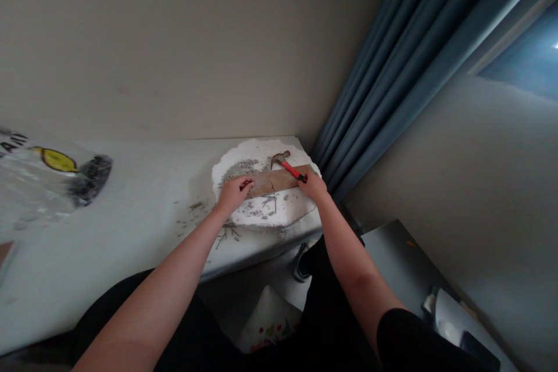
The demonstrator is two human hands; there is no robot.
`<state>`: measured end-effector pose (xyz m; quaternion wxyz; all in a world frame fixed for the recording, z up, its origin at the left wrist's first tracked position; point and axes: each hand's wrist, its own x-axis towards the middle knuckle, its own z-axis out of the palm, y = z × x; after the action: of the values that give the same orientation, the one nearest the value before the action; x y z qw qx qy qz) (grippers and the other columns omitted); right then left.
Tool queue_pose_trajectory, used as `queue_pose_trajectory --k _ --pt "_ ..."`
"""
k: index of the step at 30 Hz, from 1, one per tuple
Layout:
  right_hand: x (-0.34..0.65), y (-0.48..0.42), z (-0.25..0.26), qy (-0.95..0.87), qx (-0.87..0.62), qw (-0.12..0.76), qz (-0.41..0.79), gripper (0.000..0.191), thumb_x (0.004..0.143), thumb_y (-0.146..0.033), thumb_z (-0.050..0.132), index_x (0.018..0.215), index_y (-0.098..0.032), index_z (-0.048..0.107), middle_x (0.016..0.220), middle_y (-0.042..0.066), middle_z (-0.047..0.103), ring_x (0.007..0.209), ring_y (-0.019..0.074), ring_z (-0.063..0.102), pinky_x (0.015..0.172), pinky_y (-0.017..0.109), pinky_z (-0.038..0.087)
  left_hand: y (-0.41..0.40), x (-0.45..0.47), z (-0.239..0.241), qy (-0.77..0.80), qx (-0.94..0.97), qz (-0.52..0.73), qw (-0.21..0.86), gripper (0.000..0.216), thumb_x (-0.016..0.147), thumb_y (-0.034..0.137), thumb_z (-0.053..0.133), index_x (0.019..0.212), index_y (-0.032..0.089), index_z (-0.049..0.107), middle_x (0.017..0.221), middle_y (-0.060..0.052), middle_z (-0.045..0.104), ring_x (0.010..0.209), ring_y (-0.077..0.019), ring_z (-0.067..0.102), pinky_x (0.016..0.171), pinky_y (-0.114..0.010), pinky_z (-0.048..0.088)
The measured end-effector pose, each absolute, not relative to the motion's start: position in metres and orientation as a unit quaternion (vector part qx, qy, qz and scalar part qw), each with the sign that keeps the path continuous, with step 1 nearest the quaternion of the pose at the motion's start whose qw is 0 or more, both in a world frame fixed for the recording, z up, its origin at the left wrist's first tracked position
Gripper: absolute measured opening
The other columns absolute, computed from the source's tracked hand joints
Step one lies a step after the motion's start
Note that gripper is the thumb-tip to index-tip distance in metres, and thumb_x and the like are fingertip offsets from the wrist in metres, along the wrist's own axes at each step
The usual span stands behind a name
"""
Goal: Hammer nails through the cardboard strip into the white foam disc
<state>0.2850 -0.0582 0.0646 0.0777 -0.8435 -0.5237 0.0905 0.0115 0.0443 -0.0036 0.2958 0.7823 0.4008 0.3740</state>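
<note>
Brown board (284, 182) lies across white slab (267, 148), claw hammer (288, 167) overlapping; grey debris (242, 169) already scattered, remaining work unclear. Left hand (235, 190), right hand (313, 186) at board's ends; I can't tell either grip.

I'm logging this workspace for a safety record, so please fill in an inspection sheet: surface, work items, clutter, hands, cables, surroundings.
Surface: pale table, with a rough-edged white slab near its corner.
Work items: brown board across the slab; red-handled hammer, its head beyond the board.
Clutter: grey debris on slab and table; clear plastic bag farther left.
Hands: left hand at the board's left part; right hand at the hammer's handle end, grip unclear.
Cables: nothing seen.
Surroundings: blue curtain beside the table; plain wall behind.
</note>
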Motion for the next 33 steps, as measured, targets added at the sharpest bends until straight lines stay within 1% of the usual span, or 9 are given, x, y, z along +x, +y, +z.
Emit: queue_pose_trajectory --k 9,13,15,17,20,22,25,29,33 --pt "0.273 -0.057 0.068 -0.555 -0.823 0.102 0.072 0.036 0.103 -0.033 0.053 0.132 -0.016 0.063 0.125 0.019 0.071 0.115 0.0315 0.067 0.096 0.04 0.049 0.042 0.01 -0.004 0.404 0.791 0.363 0.282 0.027 0.088 0.034 0.061 0.106 0.02 0.076 0.096 -0.009 0.078 0.086 -0.0249 0.072 0.088 -0.04 0.058" --pt "0.277 -0.066 0.081 -0.582 -0.796 0.148 0.084 0.034 0.103 -0.035 0.053 0.133 -0.022 0.065 0.122 0.011 0.071 0.112 0.0255 0.067 0.092 0.032 0.051 0.041 0.01 -0.005 0.399 0.792 0.363 0.285 0.029 0.089 0.035 0.062 0.109 0.02 0.076 0.096 -0.008 0.078 0.087 -0.025 0.072 0.087 -0.039 0.058" --pt "0.277 -0.074 0.086 -0.595 -0.763 0.23 0.109 0.034 0.103 -0.034 0.051 0.132 -0.021 0.064 0.113 0.008 0.071 0.103 0.0214 0.068 0.087 0.029 0.052 0.04 0.011 -0.005 0.399 0.794 0.359 0.286 0.029 0.09 0.035 0.061 0.109 0.02 0.077 0.097 -0.009 0.079 0.087 -0.0256 0.073 0.088 -0.04 0.058" --pt "0.27 -0.085 0.09 -0.581 -0.721 0.329 0.186 0.041 0.102 -0.035 0.05 0.139 -0.02 0.058 0.097 0.005 0.067 0.081 0.0172 0.066 0.072 0.027 0.053 0.039 0.012 -0.004 0.396 0.799 0.357 0.278 0.029 0.092 0.034 0.059 0.11 0.021 0.077 0.101 -0.009 0.079 0.089 -0.0265 0.073 0.091 -0.042 0.058" --pt "0.25 -0.107 0.094 -0.534 -0.643 0.408 0.367 0.062 0.1 -0.04 0.049 0.158 -0.028 0.032 0.08 -0.006 0.053 0.045 0.0088 0.045 0.043 0.021 0.039 0.038 0.012 -0.004 0.389 0.811 0.352 0.258 0.028 0.093 0.032 0.057 0.107 0.02 0.078 0.105 -0.01 0.079 0.095 -0.0278 0.072 0.097 -0.044 0.056" --pt "0.235 -0.123 0.095 -0.518 -0.596 0.422 0.445 0.06 0.099 -0.041 0.05 0.156 -0.029 0.036 0.075 -0.009 0.048 0.041 0.007 0.039 0.037 0.019 0.033 0.038 0.012 -0.004 0.395 0.812 0.349 0.251 0.028 0.092 0.033 0.057 0.105 0.02 0.078 0.104 -0.01 0.079 0.097 -0.0284 0.072 0.097 -0.044 0.056" --pt "0.22 -0.141 0.089 -0.507 -0.565 0.41 0.505 0.06 0.096 -0.04 0.057 0.153 -0.03 0.041 0.073 -0.01 0.046 0.042 0.0065 0.041 0.036 0.018 0.035 0.037 0.012 -0.003 0.404 0.808 0.347 0.251 0.028 0.092 0.033 0.057 0.106 0.02 0.077 0.102 -0.009 0.079 0.096 -0.0284 0.072 0.095 -0.042 0.056" --pt "0.215 -0.144 0.08 -0.511 -0.558 0.414 0.506 0.058 0.097 -0.036 0.057 0.153 -0.028 0.044 0.074 -0.009 0.048 0.042 0.0063 0.043 0.038 0.019 0.037 0.034 0.011 -0.003 0.415 0.791 0.354 0.277 0.033 0.091 0.032 0.059 0.119 0.02 0.072 0.1 -0.008 0.078 0.093 -0.027 0.073 0.092 -0.04 0.057" --pt "0.217 -0.142 0.086 -0.514 -0.549 0.424 0.505 0.06 0.097 -0.035 0.057 0.155 -0.03 0.043 0.073 -0.008 0.047 0.044 0.0067 0.041 0.038 0.019 0.035 0.033 0.011 -0.006 0.434 0.759 0.375 0.309 0.047 0.088 0.032 0.065 0.133 0.019 0.059 0.099 -0.006 0.077 0.09 -0.0234 0.072 0.087 -0.036 0.057"
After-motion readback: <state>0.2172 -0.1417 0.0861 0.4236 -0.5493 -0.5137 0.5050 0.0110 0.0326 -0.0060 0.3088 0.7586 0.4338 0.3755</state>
